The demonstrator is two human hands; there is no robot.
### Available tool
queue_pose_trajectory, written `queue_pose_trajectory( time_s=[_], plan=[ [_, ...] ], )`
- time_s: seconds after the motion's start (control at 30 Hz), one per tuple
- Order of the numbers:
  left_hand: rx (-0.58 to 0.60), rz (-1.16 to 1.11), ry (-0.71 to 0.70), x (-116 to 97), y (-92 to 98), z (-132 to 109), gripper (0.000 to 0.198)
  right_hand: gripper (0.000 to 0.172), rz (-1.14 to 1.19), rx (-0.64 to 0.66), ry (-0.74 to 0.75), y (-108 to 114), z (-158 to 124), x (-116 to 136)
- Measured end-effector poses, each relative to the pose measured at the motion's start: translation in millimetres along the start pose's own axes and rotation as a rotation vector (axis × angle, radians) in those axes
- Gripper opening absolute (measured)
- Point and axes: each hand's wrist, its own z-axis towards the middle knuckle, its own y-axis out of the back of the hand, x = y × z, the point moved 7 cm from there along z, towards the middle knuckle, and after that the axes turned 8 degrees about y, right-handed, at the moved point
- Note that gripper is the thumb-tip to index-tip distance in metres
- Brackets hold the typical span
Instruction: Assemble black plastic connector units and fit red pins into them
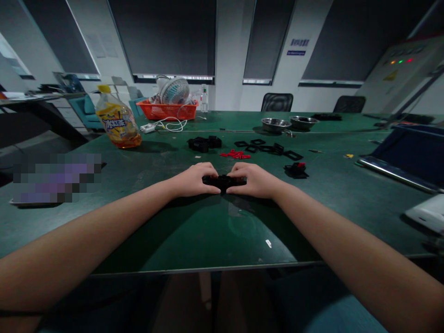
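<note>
My left hand (pixel 199 179) and my right hand (pixel 253 180) face each other low over the green table (pixel 166 240). Between them is a black plastic part (pixel 224 183), gripped from both sides with thumbs nearest me; its exact shape is partly hidden by my fingers. Just beyond my hands lies a small heap of red plastic pieces (pixel 236 154). Several black frame-like pieces (pixel 267 147) are spread behind it to the right. A cluster of black blocks (pixel 204 143) sits behind my left hand. To the right rests a black part with a red piece on it (pixel 296 170).
A bottle of orange liquid (pixel 116 120) and a blurred-out flat object (pixel 55 180) stand at left. Farther back are a red basket (pixel 168 111) with a fan, a white cable (pixel 169 125) and two metal bowls (pixel 275 124). A dark blue object (pixel 405 152) lies right.
</note>
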Motion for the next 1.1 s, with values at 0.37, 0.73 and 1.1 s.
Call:
queue_pose_trajectory(
  time_s=[0.37, 0.73, 1.1],
  plan=[
    [0.023, 0.051, 0.056, -1, 0.3, 3, 0.039, 0.031, 0.004, -0.008, -0.022, 1, 0, -1],
    [-0.026, 0.103, 0.020, -1, -1.9, -3, 0.043, 0.029, 0.294, -0.206, -0.274, 12, -13, -29],
    [-0.201, 0.075, 0.198, 18, 12.6, 14, 0.049, 0.051, -0.115, -0.288, -0.524, 12, -15, -45]
  ],
)
